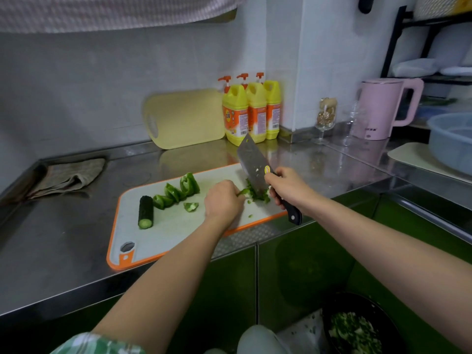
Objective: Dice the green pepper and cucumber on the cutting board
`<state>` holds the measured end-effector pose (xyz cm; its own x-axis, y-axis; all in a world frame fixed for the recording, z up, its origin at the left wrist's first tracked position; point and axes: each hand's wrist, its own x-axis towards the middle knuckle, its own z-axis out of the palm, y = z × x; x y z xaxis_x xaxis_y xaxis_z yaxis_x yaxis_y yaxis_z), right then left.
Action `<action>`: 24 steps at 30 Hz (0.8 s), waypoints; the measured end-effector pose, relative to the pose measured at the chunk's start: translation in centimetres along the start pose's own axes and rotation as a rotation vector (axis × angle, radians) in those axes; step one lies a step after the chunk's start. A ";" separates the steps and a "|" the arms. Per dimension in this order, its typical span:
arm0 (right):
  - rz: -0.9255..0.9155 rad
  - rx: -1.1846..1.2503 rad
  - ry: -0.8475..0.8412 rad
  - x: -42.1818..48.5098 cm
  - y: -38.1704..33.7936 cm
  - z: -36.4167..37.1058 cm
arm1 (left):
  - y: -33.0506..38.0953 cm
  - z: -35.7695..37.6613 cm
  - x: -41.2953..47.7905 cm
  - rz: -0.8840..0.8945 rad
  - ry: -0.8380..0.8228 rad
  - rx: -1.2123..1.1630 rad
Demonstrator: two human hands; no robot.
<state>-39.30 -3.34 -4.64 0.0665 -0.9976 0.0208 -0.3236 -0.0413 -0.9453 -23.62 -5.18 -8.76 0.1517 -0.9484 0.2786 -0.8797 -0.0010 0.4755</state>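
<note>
Mid-chop, and it's tidy work.
On the cutting board [158, 233], left hand [223, 198], fingers curled, pins a green pepper strip [242, 192] so it can't slide; right hand [286, 187] wraps the cleaver [251, 164] handle tight, blade angled down at the diced heap [259, 196]. Left, the cucumber [146, 212] lies undiced beside pepper chunks [178, 191] queued farther back.

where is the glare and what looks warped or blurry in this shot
Head view: glare streaks the steel counter beyond the cutting board; wide-angle distortion bows the counter edge; the cleaver in the right hand and the pepper strip the left hand holds look sharp; the pink kettle looks soft.
</note>
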 end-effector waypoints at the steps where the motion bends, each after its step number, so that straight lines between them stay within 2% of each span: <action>1: -0.008 -0.022 -0.018 -0.2 -0.1 0.1 | -0.7 -0.5 0.1 -0.015 0.029 -0.004; 6: -0.019 -0.175 -0.152 -0.9 -0.3 2.0 | -4.2 -3.2 -0.1 -0.170 0.169 -0.050; 10: 0.020 -0.301 -0.208 -1.2 0.6 2.7 | -5.0 -3.7 -1.1 -0.212 0.179 -0.084; 17: 0.023 -0.396 -0.054 0.0 0.7 0.2 | -4.1 -3.1 -2.0 -0.126 0.086 -0.091; 24: -0.014 -0.416 -0.161 -0.2 -1.2 1.4 | -4.0 -2.5 -2.7 -0.020 0.034 0.024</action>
<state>-37.56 -3.02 -3.97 0.2091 -0.9767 -0.0490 -0.6712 -0.1069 -0.7335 -19.35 -1.87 -9.33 0.1840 -0.9367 0.2980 -0.8867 -0.0273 0.4615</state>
